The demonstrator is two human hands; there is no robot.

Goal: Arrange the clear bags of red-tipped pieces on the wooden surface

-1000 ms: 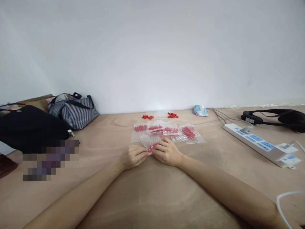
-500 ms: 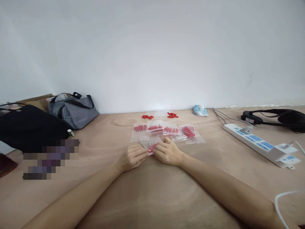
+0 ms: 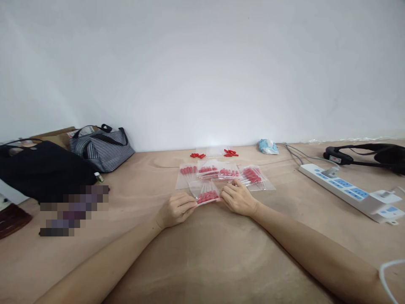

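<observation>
On my head camera, the left hand (image 3: 177,209) has its fingers pinched narrow on the near left corner of a clear bag (image 3: 204,188). The right hand (image 3: 238,198) has its fingers narrow too, holding the same bag's right corner. Between both sets of fingertips I see red-tipped sticks (image 3: 208,196) lying inside it. Just beyond the fingers lie more filled bags (image 3: 252,174); farther beyond, loose red pieces (image 3: 230,153). Well right of the fingers sits a power strip (image 3: 344,190).

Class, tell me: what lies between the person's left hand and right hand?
In the head view, a clear plastic bag holding red-tipped tubes lies between the left hand and right hand.
</observation>
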